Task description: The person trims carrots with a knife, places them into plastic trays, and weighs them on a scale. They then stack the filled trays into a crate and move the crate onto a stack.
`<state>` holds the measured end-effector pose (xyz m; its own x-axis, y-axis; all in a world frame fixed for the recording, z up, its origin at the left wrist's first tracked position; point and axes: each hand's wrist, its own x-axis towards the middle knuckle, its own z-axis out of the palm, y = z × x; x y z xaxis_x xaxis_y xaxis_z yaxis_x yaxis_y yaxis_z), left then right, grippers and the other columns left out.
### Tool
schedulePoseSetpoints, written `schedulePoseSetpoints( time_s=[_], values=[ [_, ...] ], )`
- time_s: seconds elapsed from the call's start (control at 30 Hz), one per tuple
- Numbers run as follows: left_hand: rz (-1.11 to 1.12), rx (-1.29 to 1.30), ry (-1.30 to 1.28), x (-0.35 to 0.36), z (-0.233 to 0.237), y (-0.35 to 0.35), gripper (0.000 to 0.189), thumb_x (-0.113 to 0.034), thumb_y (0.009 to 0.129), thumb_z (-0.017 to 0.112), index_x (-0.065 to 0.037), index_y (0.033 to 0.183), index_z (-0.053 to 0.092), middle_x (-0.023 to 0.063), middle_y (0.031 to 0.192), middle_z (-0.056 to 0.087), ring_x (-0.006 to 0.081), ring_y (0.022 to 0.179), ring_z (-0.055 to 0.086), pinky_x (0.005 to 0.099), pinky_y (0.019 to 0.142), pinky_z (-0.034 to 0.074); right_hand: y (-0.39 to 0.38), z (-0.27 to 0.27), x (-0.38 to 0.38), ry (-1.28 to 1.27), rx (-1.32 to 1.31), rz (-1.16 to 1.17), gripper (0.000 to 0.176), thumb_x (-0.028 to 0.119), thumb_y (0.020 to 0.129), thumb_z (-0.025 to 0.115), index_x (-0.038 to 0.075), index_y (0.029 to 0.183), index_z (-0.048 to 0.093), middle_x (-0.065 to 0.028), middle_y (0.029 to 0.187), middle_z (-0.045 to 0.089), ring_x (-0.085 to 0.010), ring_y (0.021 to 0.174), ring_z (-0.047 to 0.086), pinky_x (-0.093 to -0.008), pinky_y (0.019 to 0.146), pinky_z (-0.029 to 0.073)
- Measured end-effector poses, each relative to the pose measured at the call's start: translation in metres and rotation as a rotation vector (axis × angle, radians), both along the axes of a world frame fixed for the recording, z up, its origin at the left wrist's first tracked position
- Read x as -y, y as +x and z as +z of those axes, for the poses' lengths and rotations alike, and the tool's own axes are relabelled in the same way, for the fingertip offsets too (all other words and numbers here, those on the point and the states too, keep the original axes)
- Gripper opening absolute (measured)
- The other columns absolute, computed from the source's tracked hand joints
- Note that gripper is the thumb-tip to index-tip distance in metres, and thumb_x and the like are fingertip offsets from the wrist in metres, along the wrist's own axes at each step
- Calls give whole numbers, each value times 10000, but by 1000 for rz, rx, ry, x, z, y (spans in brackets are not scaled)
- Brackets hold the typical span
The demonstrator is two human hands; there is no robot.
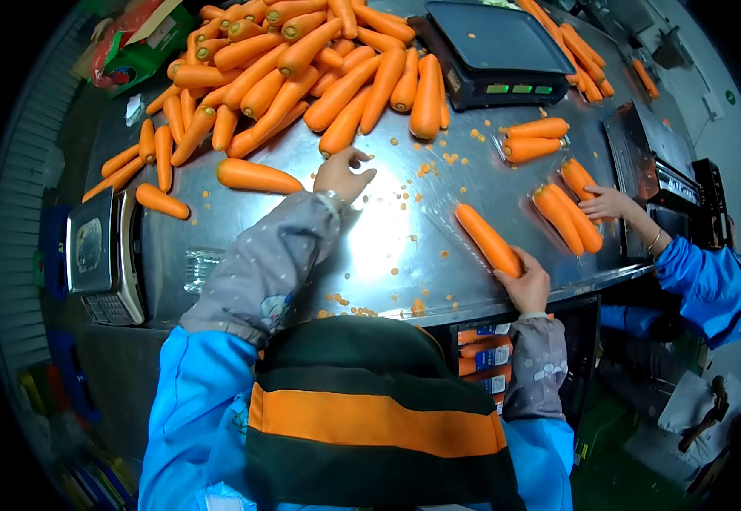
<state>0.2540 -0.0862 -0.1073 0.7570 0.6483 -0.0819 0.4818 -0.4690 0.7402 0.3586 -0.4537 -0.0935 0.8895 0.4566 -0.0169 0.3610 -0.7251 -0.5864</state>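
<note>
My left hand [345, 175] reaches over the metal table at the near edge of the carrot pile [302, 68]. Its thumb and fingers are apart, with nothing visible between them; the fingertips are close to a carrot [345, 126] there. Another carrot [260, 176] lies just left of that wrist. With my right hand [528, 285] I grip the near end of a carrot [488, 238], which slants away to the left. Clear plastic shows along that carrot's left side, perhaps a tray.
A scale [494, 55] stands at the back, another scale [102, 255] at the left. Wrapped carrots [536, 140] and a paired pack [568, 220] lie right, where a co-worker's hand [609, 204] touches a carrot. Clear trays [203, 268] sit left; packed carrots [485, 353] are below the edge.
</note>
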Motion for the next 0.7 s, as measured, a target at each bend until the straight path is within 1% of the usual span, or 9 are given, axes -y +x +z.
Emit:
schedulePoseSetpoints(
  time_s=[0.1, 0.17, 0.23, 0.33, 0.4, 0.47, 0.53, 0.6, 0.7],
  values=[
    [124, -127, 287, -11, 20, 22, 464, -330, 747, 729, -33, 1068, 574, 165, 994, 597, 318, 938, 578, 384, 817, 475, 13, -1, 22, -41, 133, -124, 472, 133, 630, 802, 44, 1065, 641, -139, 1052, 632, -326, 956, 614, -349, 828, 492],
    [102, -182, 408, -18, 19, 39, 487, -353, 746, 730, -39, 1078, 560, 162, 1019, 583, 318, 979, 555, 392, 835, 465, 12, 5, 28, -30, 247, -192, 437, 90, 642, 788, 10, 1039, 623, -144, 1068, 580, -327, 985, 582, -351, 851, 475],
    [40, -239, 504, -24, 21, 59, 514, -399, 749, 723, -39, 1074, 553, 164, 1023, 567, 320, 1011, 531, 404, 842, 461, 0, 18, 22, 139, 247, -177, 396, 75, 661, 774, 1, 1019, 621, -157, 1029, 573, -330, 945, 579, -364, 842, 466],
    [26, -310, 535, -27, 17, 87, 557, -438, 749, 711, -21, 1081, 548, 173, 1094, 541, 333, 1054, 518, 420, 885, 458, -23, 19, 13, 241, 44, -155, 315, 55, 697, 738, 2, 986, 625, -159, 955, 583, -328, 914, 580, -362, 827, 462],
    [26, -408, 436, -33, 19, 99, 490, -349, 777, 691, -37, 1119, 531, 125, 1144, 511, 302, 1128, 472, 424, 908, 431, -37, 22, 3, 219, 167, -54, 242, 38, 716, 707, 8, 945, 634, -158, 918, 586, -328, 900, 583, -363, 811, 463],
    [53, -356, 495, -47, -9, 113, 446, -262, 763, 688, -37, 1115, 534, 126, 1141, 514, 307, 1137, 477, 426, 921, 432, -50, 23, -5, 299, 135, -44, 204, 34, 722, 692, 9, 918, 640, -154, 922, 587, -328, 883, 586, -370, 798, 466],
    [15, -392, 482, -53, -6, 117, 416, -197, 752, 673, -49, 1117, 538, 137, 1151, 507, 315, 1127, 496, 422, 898, 452, -62, 27, -9, 269, 40, -37, 207, 42, 723, 685, 11, 924, 645, -154, 920, 593, -326, 886, 590, -373, 795, 469],
    [-40, -364, 465, -49, 15, 108, 404, -184, 755, 666, -50, 1115, 540, 147, 1114, 540, 312, 1122, 512, 410, 857, 474, -69, 18, -10, 225, 77, -8, 189, 54, 727, 680, 10, 908, 651, -156, 897, 601, -327, 868, 599, -370, 771, 479],
    [-90, -383, 281, -67, 14, 102, 437, -250, 747, 690, -39, 1099, 537, 137, 1023, 596, 298, 1082, 525, 411, 853, 466, -78, 21, -21, 290, 12, -58, 161, 76, 725, 685, 18, 872, 657, -155, 877, 607, -331, 837, 607, -369, 739, 486]
  ],
)
